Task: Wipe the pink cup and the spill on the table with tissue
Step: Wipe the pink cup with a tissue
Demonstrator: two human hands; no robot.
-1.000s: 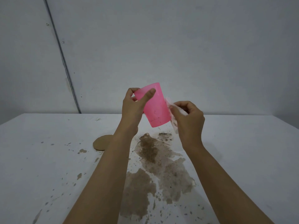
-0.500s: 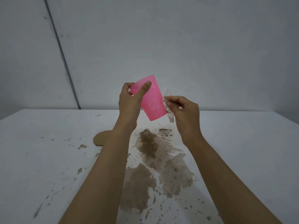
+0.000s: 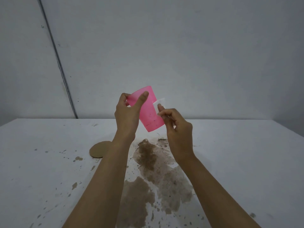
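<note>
Spill [image 3: 146,175]: brown patches and scattered specks lying on the desk [image 3: 41,178], well below both sets of fingers and nearest the viewer. By the look of it, it has not yet been wiped.
Brown disc [image 3: 98,151]: flat on the desk, below and to the left of the left fingers, just beside the left forearm.
Left hand [image 3: 125,116]: raised above the spill. The thumb lies along the cup's outer wall near the rim, and the fingers curl over the rim on the other side, so they pinch the wall between them. This probably leaves the lower wall bare for wiping.
Pink cup [image 3: 148,112]: held in the air between the two hands, mouth up and tipped to the left, base slanting down toward the right fingers. Dark specks cling to the lower wall.
Right hand [image 3: 178,129]: thumb and forefinger pinch the tissue, and the other fingers are curled beneath.
Tissue [image 3: 158,104]: a small white piece just above the right fingertips, touching the cup's right wall about midway up.
Step, as judged: cleaning the cup's outside, with the specks near the base and the spill left to do.
Risk, as judged: a rim-only pinch could let the cup twist under pressure.
Wall [image 3: 181,46]: plain grey, far beyond the fingers.
</note>
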